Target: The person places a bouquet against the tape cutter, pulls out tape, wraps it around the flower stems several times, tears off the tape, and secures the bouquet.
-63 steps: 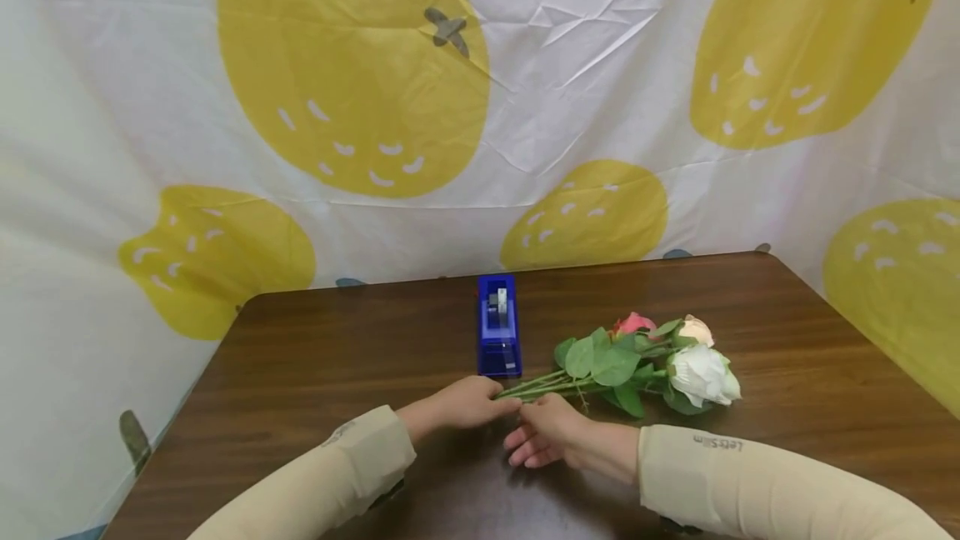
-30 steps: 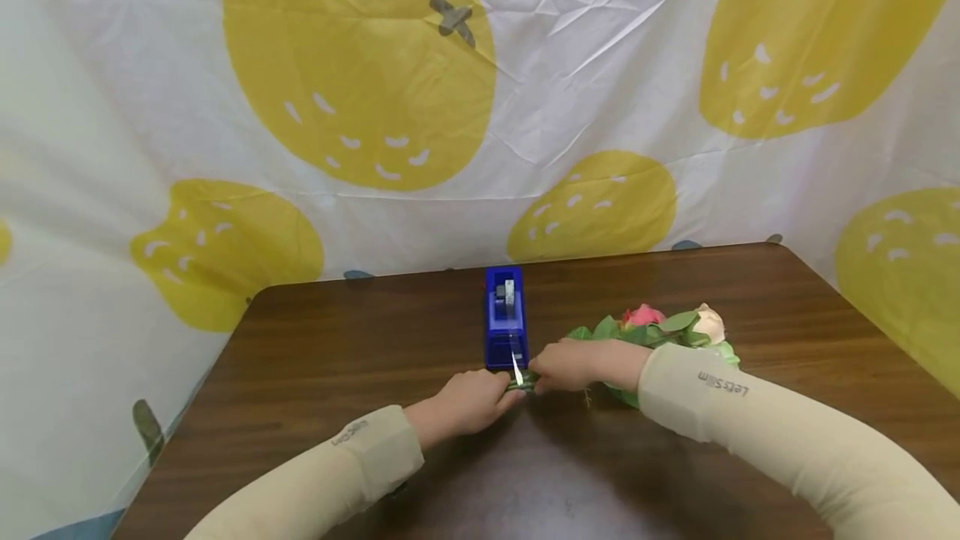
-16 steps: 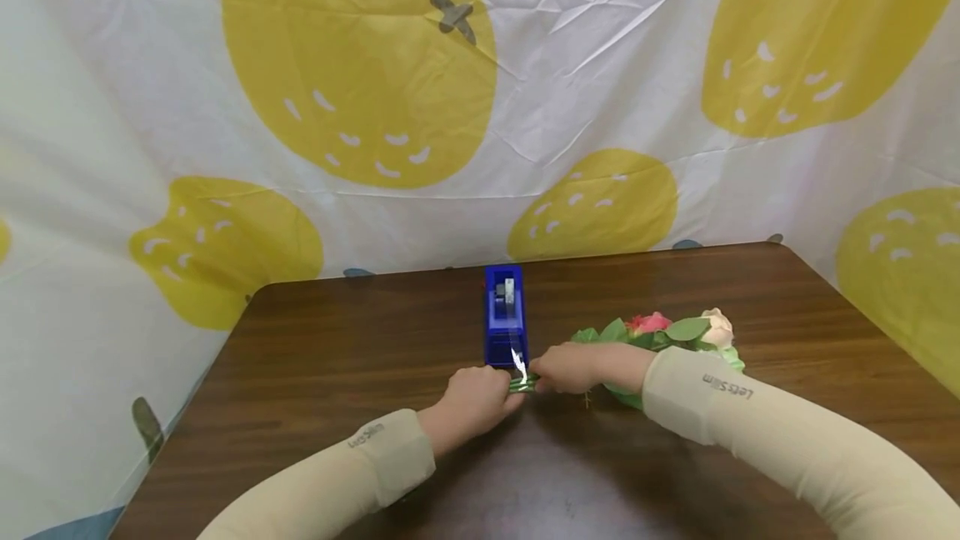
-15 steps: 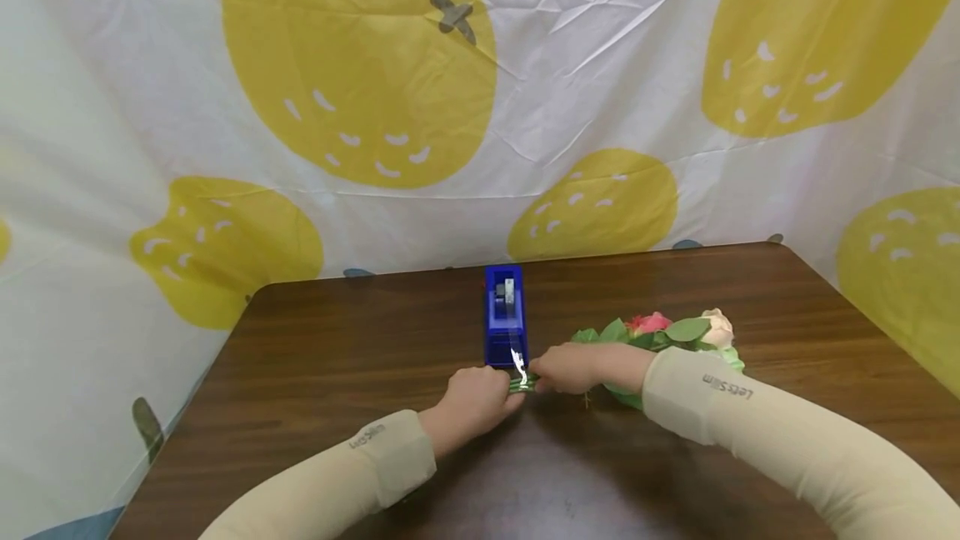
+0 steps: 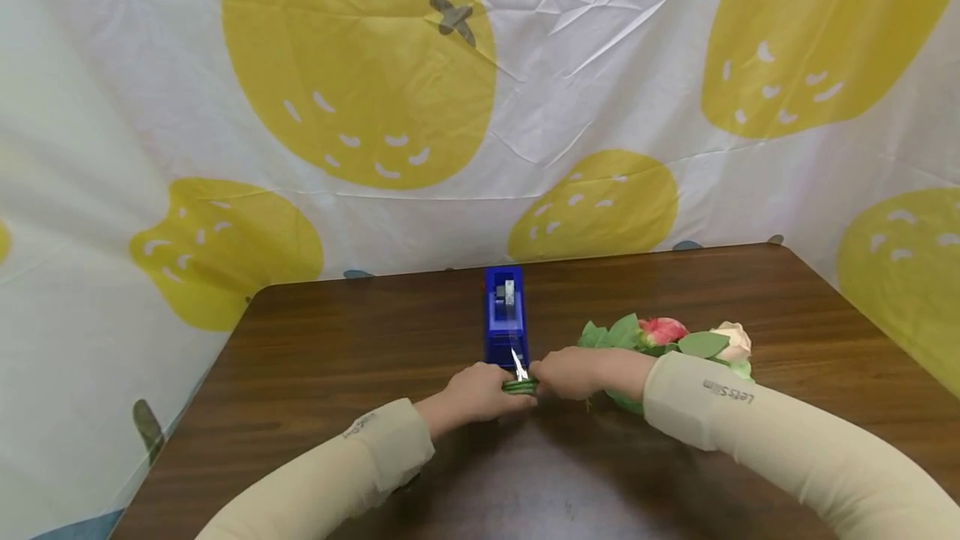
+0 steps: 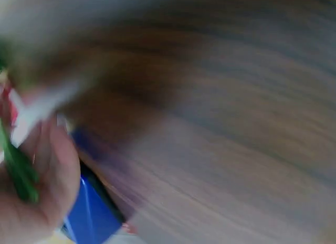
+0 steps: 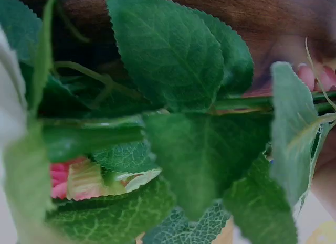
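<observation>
My left hand [image 5: 480, 392] grips the green stems [image 5: 519, 387] of a bunch of artificial roses from the left. In the left wrist view the stem ends [image 6: 23, 176] lie across its palm. My right hand [image 5: 573, 371] holds the same bunch just to the right, knuckles up. A shiny strip of clear tape [image 5: 519, 367] runs from the blue tape dispenser [image 5: 504, 319] down to the stems between my hands. Beyond the right wrist show a pink rose [image 5: 662, 330] and a peach rose [image 5: 732, 342]; sleeve and forearm hide much of the bunch. Leaves [image 7: 163, 50] fill the right wrist view.
Both hands work over a brown wood-grain table [image 5: 337, 340], whose far edge meets a white cloth [image 5: 585, 90] printed with yellow fruit. The dispenser stands directly behind the hands.
The right hand has gone from below the stems to over them, and tape now stretches from the dispenser to them. Most recently the left hand has rolled, and the rose heads have shifted right.
</observation>
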`<state>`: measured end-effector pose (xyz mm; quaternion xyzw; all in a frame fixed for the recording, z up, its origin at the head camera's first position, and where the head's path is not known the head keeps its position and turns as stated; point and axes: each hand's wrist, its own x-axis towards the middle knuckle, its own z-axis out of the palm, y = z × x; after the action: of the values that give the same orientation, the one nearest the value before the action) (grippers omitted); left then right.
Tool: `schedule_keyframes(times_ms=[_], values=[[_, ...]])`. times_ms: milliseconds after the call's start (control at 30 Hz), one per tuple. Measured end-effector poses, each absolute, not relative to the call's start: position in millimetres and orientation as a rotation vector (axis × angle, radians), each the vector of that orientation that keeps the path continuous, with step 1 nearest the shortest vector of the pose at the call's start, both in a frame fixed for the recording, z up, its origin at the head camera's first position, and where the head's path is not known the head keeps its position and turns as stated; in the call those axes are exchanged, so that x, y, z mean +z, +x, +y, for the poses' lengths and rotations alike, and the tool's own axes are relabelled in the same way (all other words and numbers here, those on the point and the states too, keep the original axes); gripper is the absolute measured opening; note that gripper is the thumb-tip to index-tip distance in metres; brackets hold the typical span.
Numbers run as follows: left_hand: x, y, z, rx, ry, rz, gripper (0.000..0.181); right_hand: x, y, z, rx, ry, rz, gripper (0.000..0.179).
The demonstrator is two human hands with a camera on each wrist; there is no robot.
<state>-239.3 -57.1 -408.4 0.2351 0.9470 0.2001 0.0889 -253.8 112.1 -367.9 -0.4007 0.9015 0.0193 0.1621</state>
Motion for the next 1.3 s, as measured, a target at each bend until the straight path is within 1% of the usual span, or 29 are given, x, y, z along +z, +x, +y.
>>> schedule_keyframes(times_ms=[67, 133, 267, 367, 467, 700, 867, 967, 1167, 1300], values=[[-401, -246, -61, 0.845, 0.564, 2.500, 0.036, -367, -253, 112, 0.063, -1.117, 2.568, 0.012], [-396, -254, -64, 0.991, 0.437, 2.249, 0.038, -367, -253, 112, 0.064, -1.081, 2.569, 0.009], [-396, -266, -67, 1.094, 0.361, 1.992, 0.035, -368, -253, 111, 0.070, -1.052, 2.580, 0.005], [-400, -269, -67, 1.138, 0.379, 1.969, 0.031, -370, -252, 111, 0.062, -1.049, 2.588, 0.004], [-403, -265, -66, 1.164, 0.431, 2.046, 0.028, -370, -250, 111, 0.050, -1.049, 2.591, 0.004], [-406, -248, -68, 1.138, 0.647, 2.391, 0.025, -367, -246, 112, 0.017, -1.053, 2.603, 0.005], [-409, -246, -75, 1.133, 0.719, 2.581, 0.024, -368, -247, 113, 0.021, -1.081, 2.636, 0.010], [-413, -249, -81, 1.194, 0.721, 2.498, 0.029, -370, -248, 113, 0.037, -1.109, 2.664, 0.010], [-416, -264, -93, 1.275, 0.671, 2.131, 0.044, -374, -248, 115, 0.154, -1.200, 2.742, 0.011], [-418, -273, -98, 1.337, 0.610, 1.836, 0.045, -375, -244, 115, 0.235, -1.273, 2.787, 0.010]])
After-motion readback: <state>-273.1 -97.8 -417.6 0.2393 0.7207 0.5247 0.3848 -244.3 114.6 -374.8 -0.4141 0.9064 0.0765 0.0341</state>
